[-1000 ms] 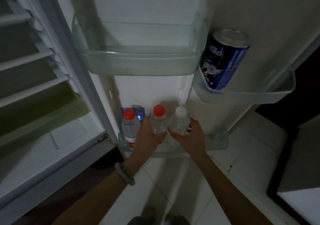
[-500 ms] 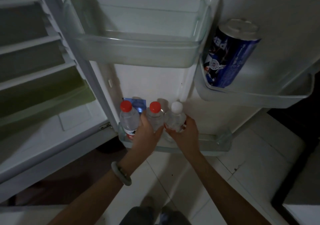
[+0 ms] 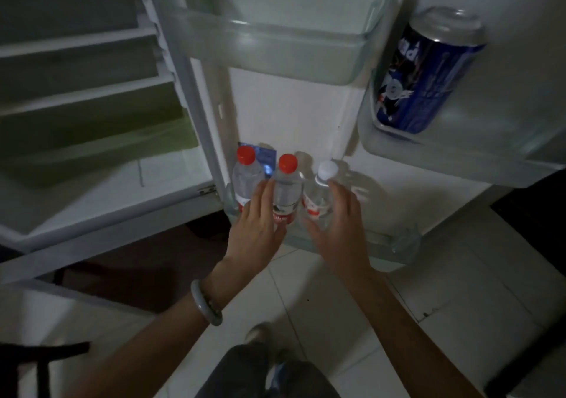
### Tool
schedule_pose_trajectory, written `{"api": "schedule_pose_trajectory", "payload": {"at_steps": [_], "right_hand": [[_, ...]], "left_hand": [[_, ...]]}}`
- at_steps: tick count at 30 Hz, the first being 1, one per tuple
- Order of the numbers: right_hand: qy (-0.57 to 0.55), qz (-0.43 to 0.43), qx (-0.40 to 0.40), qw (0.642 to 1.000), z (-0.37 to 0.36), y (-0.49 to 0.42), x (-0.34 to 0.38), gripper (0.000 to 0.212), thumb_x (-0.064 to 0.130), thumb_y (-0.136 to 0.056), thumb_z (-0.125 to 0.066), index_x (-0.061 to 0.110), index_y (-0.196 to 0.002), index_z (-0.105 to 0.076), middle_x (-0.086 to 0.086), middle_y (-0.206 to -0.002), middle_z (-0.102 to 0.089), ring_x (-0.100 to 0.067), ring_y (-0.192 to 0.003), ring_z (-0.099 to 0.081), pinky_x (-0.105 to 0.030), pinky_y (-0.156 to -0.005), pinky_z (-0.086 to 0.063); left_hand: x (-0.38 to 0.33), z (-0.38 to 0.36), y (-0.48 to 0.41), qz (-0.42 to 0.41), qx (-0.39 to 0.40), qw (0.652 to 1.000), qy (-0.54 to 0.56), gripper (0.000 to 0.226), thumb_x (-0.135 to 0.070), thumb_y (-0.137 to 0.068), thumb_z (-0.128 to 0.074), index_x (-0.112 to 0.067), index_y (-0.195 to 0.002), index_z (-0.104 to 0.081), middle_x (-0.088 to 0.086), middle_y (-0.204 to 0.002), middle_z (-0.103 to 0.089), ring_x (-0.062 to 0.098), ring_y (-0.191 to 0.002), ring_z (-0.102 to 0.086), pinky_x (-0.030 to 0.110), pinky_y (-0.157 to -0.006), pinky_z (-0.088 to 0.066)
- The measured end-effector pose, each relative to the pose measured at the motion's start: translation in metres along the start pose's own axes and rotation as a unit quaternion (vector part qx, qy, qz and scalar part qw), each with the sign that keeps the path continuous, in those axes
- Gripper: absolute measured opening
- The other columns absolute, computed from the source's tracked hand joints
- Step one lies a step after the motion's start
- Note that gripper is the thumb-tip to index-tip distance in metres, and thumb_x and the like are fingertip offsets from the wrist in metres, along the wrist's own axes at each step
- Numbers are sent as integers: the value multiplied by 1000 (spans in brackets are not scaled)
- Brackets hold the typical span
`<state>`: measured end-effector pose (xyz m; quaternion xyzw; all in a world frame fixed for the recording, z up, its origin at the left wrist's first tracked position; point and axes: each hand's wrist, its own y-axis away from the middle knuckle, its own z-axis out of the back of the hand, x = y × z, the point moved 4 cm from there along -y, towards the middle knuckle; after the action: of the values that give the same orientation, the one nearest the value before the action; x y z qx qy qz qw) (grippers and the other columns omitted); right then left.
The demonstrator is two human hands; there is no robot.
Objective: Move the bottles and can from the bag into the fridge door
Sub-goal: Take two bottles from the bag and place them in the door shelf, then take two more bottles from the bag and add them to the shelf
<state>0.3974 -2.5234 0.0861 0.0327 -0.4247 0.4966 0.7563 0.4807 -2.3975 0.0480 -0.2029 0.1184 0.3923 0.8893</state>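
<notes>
3 upright clear plastic bottles [image 3: 286,194] are seen at 12 o'clock of the left hand [image 3: 260,223] and right hand [image 3: 338,223], fingers spread, clasping nothing, the blue can [image 3: 419,79] at 2 o'clock.

At nine o'clock, bare white fridge shelves [image 3: 82,70] step down toward a greenish drawer [image 3: 101,140]. Pale floor tiles [image 3: 459,321] spread at five o'clock; dark furniture [image 3: 39,367] sits at seven.
</notes>
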Motion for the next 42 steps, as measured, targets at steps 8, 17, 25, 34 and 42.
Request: {"api": "schedule_pose_trajectory", "payload": {"at_steps": [8, 17, 25, 34, 42], "right_hand": [[83, 194, 186, 960, -67, 40, 56, 76, 27, -76, -72, 10, -139, -32, -17, -141, -43, -32, -131, -40, -45, -105, -40], [140, 409, 326, 841, -169, 105, 176, 82, 27, -68, -78, 7, -136, -38, -19, -139, -46, -34, -126, -46, -43, -104, -39], [95, 496, 386, 772, -271, 181, 302, 78, 25, -66, -80, 4, -132, -44, -22, -133, -50, -35, -123, -48, -45, -102, -42], [46, 536, 445, 715, -362, 264, 417, 78, 25, -73, -76, 8, -139, -36, -21, -142, -41, -34, -131, -39, -45, -104, -37], [40, 560, 493, 665, -460, 283, 478, 71, 26, -83, -64, 12, -142, -28, -15, -149, -31, -28, -138, -27, -40, -111, -28]], "left_hand": [[48, 45, 79, 141, -65, 978, -138, 66, -47, -82, -46, -4, -132, -44, 15, -126, -59, 31, -111, -59, 39, -87, -50], [156, 110, 222, 365, -50, 901, -231, 83, -49, -73, -71, -2, -134, -42, 18, -134, -51, 35, -124, -49, 45, -96, -44], [252, 175, 341, 474, -64, 843, -245, 86, -48, -71, -71, 0, -136, -41, 20, -137, -49, 35, -127, -46, 47, -101, -41], [339, 227, 456, 561, -74, 791, -235, 82, -49, -76, -65, -2, -138, -38, 20, -140, -45, 35, -130, -42, 47, -103, -36], [407, 237, 511, 657, -73, 727, -186, 82, -46, -75, -69, -3, -137, -38, 20, -139, -46, 36, -130, -41, 48, -103, -37]]}}
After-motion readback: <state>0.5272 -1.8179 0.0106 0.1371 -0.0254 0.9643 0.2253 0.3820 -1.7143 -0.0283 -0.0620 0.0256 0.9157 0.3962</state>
